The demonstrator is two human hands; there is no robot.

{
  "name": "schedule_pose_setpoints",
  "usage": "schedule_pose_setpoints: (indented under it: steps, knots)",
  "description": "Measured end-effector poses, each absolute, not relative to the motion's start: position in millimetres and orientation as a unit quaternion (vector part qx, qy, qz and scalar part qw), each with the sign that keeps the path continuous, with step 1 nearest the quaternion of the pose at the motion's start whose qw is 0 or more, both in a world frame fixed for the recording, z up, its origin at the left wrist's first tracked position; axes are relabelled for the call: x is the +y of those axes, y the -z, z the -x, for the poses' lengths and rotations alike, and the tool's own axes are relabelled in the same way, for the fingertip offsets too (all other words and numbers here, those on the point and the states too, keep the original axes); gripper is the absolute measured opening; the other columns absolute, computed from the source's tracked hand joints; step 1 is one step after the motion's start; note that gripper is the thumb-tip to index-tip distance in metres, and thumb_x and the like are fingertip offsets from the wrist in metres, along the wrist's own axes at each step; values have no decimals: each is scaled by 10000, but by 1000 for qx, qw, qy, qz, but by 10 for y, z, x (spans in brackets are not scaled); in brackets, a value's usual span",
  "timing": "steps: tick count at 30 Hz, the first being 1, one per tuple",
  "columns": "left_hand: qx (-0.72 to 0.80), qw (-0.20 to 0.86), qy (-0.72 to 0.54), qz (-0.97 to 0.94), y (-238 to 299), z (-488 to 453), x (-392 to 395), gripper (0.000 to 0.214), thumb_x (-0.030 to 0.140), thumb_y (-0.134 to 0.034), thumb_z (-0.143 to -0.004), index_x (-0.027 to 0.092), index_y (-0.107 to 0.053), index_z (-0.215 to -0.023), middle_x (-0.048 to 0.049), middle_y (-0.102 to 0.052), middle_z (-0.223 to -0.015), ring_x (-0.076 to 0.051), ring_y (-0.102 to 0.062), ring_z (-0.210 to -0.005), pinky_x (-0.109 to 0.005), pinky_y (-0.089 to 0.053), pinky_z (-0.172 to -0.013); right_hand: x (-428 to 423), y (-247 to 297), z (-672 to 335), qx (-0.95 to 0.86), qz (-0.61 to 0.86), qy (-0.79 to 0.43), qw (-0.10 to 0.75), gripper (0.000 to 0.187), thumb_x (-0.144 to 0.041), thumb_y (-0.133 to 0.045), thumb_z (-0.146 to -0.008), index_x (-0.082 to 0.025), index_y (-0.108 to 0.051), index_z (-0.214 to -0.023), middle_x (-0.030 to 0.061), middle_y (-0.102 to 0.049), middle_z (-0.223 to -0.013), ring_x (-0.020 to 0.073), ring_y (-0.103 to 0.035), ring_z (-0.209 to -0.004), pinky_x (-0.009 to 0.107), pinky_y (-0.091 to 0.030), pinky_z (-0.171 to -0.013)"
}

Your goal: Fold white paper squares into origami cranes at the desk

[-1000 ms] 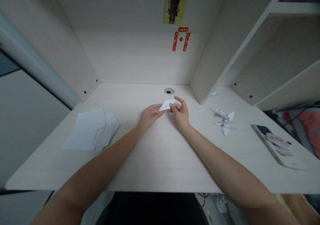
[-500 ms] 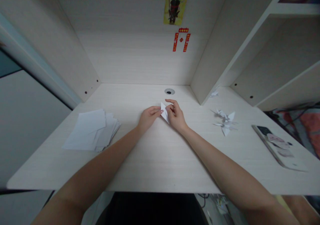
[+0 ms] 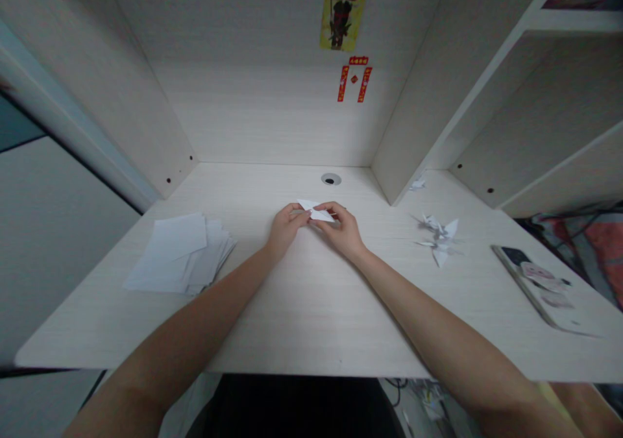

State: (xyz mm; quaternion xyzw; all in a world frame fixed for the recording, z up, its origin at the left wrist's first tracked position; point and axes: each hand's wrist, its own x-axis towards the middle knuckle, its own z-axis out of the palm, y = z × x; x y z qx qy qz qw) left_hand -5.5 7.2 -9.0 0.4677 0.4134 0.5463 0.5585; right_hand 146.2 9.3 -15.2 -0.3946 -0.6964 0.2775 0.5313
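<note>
We hold a small folded piece of white paper [image 3: 316, 211] between our two hands, up at the fingertips, with its pointed ends sticking out past the fingers on the far side. Our left hand [image 3: 286, 228] is curled closed and pinches the paper's left part, and our right hand [image 3: 342, 229] is curled in the same way and pinches its right part, the two hands nearly touching. Both forearms rest toward the middle of the pale wood-grain desk [image 3: 311, 318]. Left of our hands lies a loose stack of white paper sheets [image 3: 178, 254], well apart from them. To the right stand two folded paper cranes [image 3: 439, 239], and farther right lies a flat printed object [image 3: 533, 287], too dim to name. A cable grommet [image 3: 331, 179] sits just beyond the paper.
</note>
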Motion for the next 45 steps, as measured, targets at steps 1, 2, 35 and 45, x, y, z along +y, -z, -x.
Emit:
schedule_pose_setpoints:
  steps: [1, 2, 35, 45]
  knots:
    - [411, 558, -546, -472, 95, 55, 74, 324, 358, -715, -669, 141, -595, -878, -37, -697, -734, -161, -649, -715, -302, -480, -768, 95, 157, -1463, -693, 393, -281, 535, 243, -370, -658, -737, -240, -640, -942, 32, -663, -942, 205, -584, -876, 338, -429, -795]
    - [409, 556, -546, -474, 98, 55, 77, 336, 357, -713, -671, 141, -600, -903, -37, -699, -743, -163, -649, -729, -301, -481, -771, 97, 160, -1463, -691, 390, -285, 537, 243, -364, -660, -734, -239, -645, -943, 30, -666, -945, 203, -587, -875, 336, -430, -799]
    - [368, 552, -555, -502, 111, 51, 76, 430, 353, -715, -681, 145, -653, -1053, -97, -704, -1006, -222, -637, -957, -346, -444, -909, 106, 180, -1439, -669, 403, -317, 538, 226, -392, -667, -730, -217, -652, -873, 37, -675, -877, 183, -609, -809, 303, -477, -685]
    - [370, 550, -554, -503, 70, 47, 50, 398, 362, -707, -688, 148, -672, -1022, -85, -708, -988, -226, -638, -940, -357, -451, -908, 134, 223, -1433, -648, 383, -329, 571, 219, -371, -710, -697, -212, -690, -847, 58, -666, -930, 195, -614, -884, 297, -497, -687]
